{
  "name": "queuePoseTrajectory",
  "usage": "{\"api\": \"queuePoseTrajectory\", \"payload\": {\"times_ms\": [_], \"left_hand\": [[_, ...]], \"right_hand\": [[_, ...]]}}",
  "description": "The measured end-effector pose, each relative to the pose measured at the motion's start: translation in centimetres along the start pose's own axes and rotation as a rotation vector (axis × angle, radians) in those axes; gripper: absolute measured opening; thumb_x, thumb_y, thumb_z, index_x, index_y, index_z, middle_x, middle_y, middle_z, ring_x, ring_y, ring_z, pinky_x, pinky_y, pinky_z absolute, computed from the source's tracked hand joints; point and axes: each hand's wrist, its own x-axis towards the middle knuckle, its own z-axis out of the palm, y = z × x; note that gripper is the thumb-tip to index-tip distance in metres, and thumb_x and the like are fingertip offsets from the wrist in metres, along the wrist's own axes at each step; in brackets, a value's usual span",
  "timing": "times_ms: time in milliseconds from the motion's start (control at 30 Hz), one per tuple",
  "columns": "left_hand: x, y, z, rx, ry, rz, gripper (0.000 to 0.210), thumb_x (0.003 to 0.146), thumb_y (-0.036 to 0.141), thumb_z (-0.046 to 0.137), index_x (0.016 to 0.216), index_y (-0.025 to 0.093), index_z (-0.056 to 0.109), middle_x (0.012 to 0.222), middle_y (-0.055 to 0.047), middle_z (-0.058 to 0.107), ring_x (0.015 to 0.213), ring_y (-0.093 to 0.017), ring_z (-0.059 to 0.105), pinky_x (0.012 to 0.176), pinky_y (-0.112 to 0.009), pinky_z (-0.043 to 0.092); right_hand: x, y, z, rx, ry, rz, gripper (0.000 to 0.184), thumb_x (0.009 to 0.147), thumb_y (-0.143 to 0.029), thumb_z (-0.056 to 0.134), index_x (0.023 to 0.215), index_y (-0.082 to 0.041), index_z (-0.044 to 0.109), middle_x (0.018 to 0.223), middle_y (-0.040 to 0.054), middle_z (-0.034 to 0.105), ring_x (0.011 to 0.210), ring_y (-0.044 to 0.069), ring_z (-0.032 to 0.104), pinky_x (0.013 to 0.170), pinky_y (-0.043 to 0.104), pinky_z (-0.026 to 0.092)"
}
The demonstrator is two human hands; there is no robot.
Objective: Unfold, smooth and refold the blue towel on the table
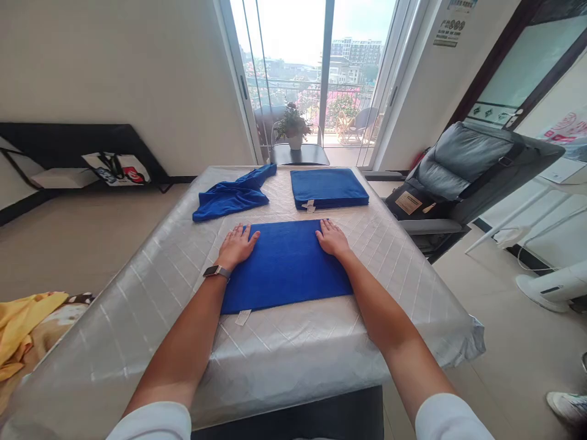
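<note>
A blue towel (288, 269) lies flat as a rectangle on the table, a white tag poking out at its near left edge. My left hand (237, 245) rests on its far left corner, palm down, fingers stretched out. On the far right corner lies my right hand (332, 237), also flat with straight fingers. Just beyond, to the right, sits a neat stack of folded blue towels (329, 186) with white tags at its near left corner. A crumpled blue towel (233, 194) lies loose at the far left.
A silvery quilted cover (151, 305) drapes the table. Right of it stands a grey recliner (472, 171) with a black bag on it. Yellow cloth (30, 324) lies at the left. Beyond the far edge, a potted plant (294, 128) stands on a chair by the glass door.
</note>
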Motion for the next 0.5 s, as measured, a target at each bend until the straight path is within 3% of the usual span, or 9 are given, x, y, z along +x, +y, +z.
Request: {"api": "queuePoseTrajectory", "payload": {"times_ms": [300, 500], "left_hand": [[-0.02, 0.68, -0.2, -0.059, -0.013, -0.001, 0.079, 0.106, 0.061, 0.02, 0.165, 0.008, 0.029, 0.173, -0.019, 0.023, 0.161, -0.03, 0.021, 0.13, -0.047, 0.017], [-0.1, 0.75, -0.17, -0.089, 0.0, 0.006, 0.081, 0.106, 0.062, 0.019, 0.165, 0.009, 0.028, 0.173, -0.018, 0.022, 0.161, -0.031, 0.021, 0.13, -0.049, 0.016]], "right_hand": [[0.13, 0.23, 0.09, -0.054, 0.045, -0.038, 0.068, 0.109, -0.042, 0.026, 0.165, -0.003, 0.028, 0.173, 0.0132, 0.026, 0.161, 0.023, 0.02, 0.13, 0.038, 0.017], [-0.59, -0.2, -0.21, -0.121, 0.109, -0.066, 0.064, 0.109, -0.037, 0.026, 0.164, -0.005, 0.032, 0.172, 0.0136, 0.03, 0.161, 0.024, 0.022, 0.131, 0.043, 0.013]]}}
